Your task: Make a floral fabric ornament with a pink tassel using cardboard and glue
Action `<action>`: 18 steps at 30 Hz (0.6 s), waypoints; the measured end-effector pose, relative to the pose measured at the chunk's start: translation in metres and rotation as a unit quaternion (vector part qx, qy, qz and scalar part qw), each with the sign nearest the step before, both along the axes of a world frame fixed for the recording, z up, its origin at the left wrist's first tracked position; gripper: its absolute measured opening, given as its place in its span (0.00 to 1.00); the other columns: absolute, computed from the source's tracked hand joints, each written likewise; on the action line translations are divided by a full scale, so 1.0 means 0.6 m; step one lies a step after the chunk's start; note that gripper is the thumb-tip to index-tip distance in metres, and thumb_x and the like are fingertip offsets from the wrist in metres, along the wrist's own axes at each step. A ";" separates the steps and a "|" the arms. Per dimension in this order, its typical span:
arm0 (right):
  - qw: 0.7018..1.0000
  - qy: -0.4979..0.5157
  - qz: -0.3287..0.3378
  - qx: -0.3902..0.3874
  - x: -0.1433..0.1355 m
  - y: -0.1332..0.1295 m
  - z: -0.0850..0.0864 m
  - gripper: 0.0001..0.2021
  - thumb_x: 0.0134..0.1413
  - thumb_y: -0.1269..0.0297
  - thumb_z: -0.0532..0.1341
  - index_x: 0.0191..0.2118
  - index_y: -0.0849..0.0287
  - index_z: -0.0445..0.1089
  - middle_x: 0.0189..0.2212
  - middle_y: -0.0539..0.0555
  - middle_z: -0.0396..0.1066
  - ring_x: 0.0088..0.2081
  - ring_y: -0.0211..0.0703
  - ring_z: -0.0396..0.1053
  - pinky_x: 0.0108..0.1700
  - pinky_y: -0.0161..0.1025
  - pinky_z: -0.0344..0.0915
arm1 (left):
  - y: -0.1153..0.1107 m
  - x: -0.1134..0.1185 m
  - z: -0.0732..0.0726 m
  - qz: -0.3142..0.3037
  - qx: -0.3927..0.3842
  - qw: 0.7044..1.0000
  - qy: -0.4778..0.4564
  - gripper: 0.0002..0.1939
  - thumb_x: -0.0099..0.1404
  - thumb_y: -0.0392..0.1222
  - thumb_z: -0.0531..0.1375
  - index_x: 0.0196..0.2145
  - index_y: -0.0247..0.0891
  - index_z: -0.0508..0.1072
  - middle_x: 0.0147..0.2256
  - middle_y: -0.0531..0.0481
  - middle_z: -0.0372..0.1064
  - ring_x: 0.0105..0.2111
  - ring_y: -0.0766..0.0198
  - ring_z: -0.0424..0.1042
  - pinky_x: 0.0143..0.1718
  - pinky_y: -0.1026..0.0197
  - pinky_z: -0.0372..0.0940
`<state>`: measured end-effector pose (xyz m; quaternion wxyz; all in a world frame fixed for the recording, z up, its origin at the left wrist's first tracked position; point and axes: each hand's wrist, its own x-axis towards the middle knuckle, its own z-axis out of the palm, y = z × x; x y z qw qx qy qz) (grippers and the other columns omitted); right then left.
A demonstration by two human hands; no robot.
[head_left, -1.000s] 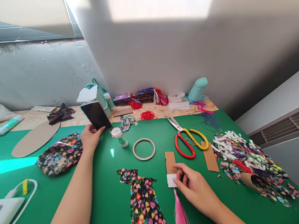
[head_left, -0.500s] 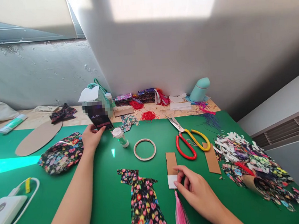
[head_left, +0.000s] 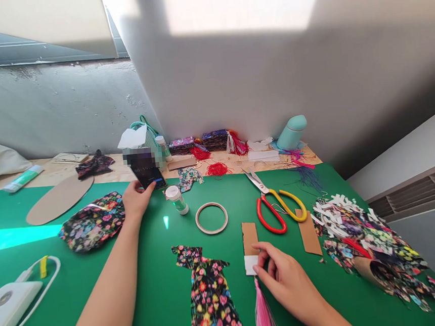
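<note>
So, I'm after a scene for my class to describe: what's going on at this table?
A person's left hand is at a tilted phone, thumb by the lower part of its screen. The right hand is half curled beside a cardboard strip with a white band and a pink tassel below. Flowered cloth lies left of the strip; scissors lie beyond the right hand.

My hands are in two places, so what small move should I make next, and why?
Probably draw your left hand back from the phone: its screen shows digits, and your right hand sits at the cardboard strip with the pink tassel below, so the left could come over to steady that strip.
</note>
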<state>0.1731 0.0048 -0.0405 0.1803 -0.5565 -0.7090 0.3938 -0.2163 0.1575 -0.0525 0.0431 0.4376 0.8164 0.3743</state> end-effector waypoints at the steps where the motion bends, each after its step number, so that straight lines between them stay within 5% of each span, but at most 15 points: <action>1: 1.000 0.000 0.000 0.000 0.000 0.000 0.000 0.14 0.56 0.64 0.53 0.49 0.53 0.63 0.33 0.50 0.70 0.24 0.38 0.65 0.31 0.37 0.65 | 0.000 0.001 0.000 0.004 -0.001 1.000 0.004 0.19 0.48 0.57 0.61 0.30 0.40 0.68 0.22 0.52 0.65 0.28 0.56 0.69 0.32 0.58 0.62; 18: 1.000 -0.015 0.003 0.006 -0.002 0.003 -0.002 0.14 0.56 0.64 0.53 0.49 0.53 0.63 0.33 0.50 0.71 0.24 0.38 0.67 0.32 0.36 0.66 | 0.005 0.009 -0.004 0.017 0.009 1.000 0.018 0.20 0.48 0.61 0.59 0.27 0.41 0.64 0.22 0.51 0.63 0.26 0.56 0.67 0.29 0.59 0.58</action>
